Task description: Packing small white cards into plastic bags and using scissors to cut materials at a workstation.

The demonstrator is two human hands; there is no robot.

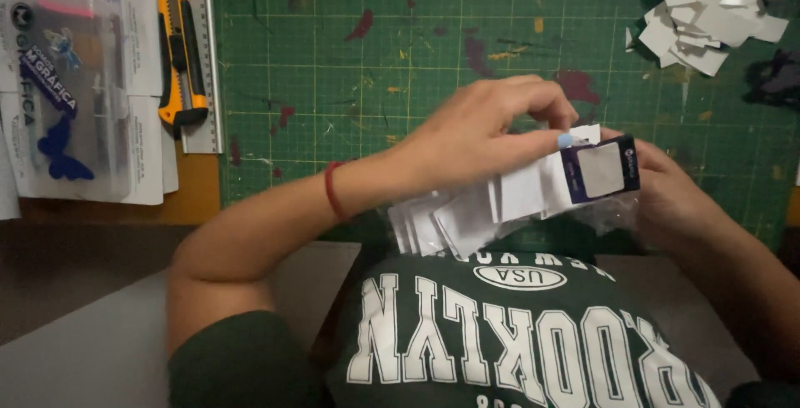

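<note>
While a fanned stack of small white cards (492, 208) sits at the frame's centre, the left hand (483, 129) pinches its top edge and the right hand (667, 195) grasps the dark-bordered front card (602, 170). Judging by the loose white offcuts (708, 8) at one o'clock on the green cutting mat (350, 66), cutting looks finished and gathering is underway; a yellow utility knife (179, 50) lies at ten o'clock.

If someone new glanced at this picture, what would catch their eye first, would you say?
Probably the two hands at centre: the left hand and right hand fanning a stack of white cards with a dark-bordered one in front, over a paint-stained green cutting mat. Next, the yellow utility knife at upper left and the pile of white paper scraps at upper right.
</note>
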